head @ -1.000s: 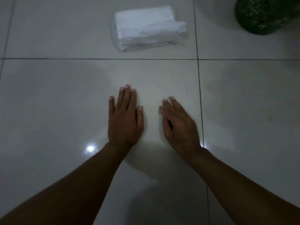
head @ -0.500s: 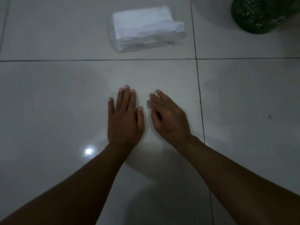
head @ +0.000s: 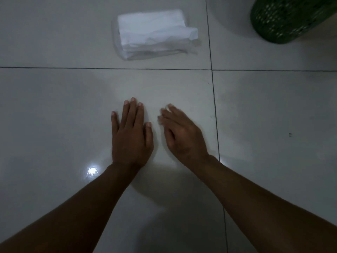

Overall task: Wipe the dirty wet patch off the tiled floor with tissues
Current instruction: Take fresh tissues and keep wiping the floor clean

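My left hand [head: 131, 133] lies flat on the white tiled floor [head: 54, 115], palm down, fingers straight and together. My right hand [head: 181, 133] is just to its right, low over the same tile, fingers extended and slightly blurred; it holds nothing. A pack of white tissues [head: 155, 33] in clear wrap lies on the tile beyond, well ahead of both hands. Faint dull smears [head: 255, 99] show on the tile to the right of the grout line. The floor is dim, so no dirty patch stands out under the hands.
A green perforated basket [head: 290, 17] stands at the top right corner. Dark grout lines [head: 215, 110] cross the floor ahead of and to the right of the hands. A bright light reflection [head: 92, 171] glints left of my left wrist.
My right hand has slid left and forward toward my left hand, then shifted slightly back to the right. My left hand has stayed flat in place.
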`<state>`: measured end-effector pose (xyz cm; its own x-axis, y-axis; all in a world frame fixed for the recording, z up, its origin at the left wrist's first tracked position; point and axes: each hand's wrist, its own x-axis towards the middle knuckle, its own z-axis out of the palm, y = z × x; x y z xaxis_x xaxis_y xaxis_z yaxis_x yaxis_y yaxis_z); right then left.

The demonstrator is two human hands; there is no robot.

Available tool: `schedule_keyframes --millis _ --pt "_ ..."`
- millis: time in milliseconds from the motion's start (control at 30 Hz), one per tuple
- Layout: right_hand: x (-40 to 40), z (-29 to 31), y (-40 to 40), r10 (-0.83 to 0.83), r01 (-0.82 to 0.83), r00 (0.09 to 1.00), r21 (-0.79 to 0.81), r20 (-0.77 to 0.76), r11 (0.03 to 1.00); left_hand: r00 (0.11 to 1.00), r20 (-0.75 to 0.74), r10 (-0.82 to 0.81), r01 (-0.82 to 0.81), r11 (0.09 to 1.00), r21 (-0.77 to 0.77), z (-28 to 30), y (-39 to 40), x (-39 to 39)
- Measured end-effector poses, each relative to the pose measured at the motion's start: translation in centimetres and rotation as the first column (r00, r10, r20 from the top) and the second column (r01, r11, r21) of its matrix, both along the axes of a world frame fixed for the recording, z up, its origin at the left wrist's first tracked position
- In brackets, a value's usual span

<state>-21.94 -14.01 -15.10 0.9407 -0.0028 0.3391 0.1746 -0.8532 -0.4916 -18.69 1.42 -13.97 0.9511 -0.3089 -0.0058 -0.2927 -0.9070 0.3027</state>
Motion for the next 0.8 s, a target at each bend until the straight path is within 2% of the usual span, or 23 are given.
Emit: schedule_keyframes --millis 133,300,467,567,667,733,800 --pt "-1.2 -0.3 -2.8 -0.223 0.222 0.975 -0.032 -0.014 0.974 0.997 0.014 -0.082 0.082 0.997 -0.003 0.4 -1.9 0.2" --pt "-4.0 0.0 -3.2 -0.108 0.111 0.993 -0.051 0.048 0.993 0.984 0.027 -0.175 0.176 0.984 -0.028 0.1 -5.8 0.9" --pt "-3.6 -0.7 -5.7 -0.408 0.413 0.910 -0.073 0.066 0.908 0.984 0.017 -0.179 0.179 0.984 0.007 -0.4 -6.8 1.0" --pt "-0.5 -0.6 -8.0 -0.544 0.544 0.839 0.008 -0.028 0.839 0.985 0.007 -0.170 0.170 0.985 0.007 -0.4 -7.0 0.9" --pt "0.5 -0.4 -7.2 -0.477 0.477 0.878 -0.015 -0.035 0.879 0.985 0.012 -0.169 0.169 0.986 0.009 -0.3 -7.1 0.9" --pt "-0.4 -0.5 -6.0 -0.283 0.284 0.959 -0.053 0.013 0.957 0.985 0.021 -0.169 0.169 0.986 0.018 -0.3 -7.0 0.9" --pt "-0.7 -0.4 -6.1 -0.117 0.119 0.992 -0.070 0.044 0.990 0.985 0.016 -0.174 0.174 0.985 0.016 -0.3 -7.0 1.0"
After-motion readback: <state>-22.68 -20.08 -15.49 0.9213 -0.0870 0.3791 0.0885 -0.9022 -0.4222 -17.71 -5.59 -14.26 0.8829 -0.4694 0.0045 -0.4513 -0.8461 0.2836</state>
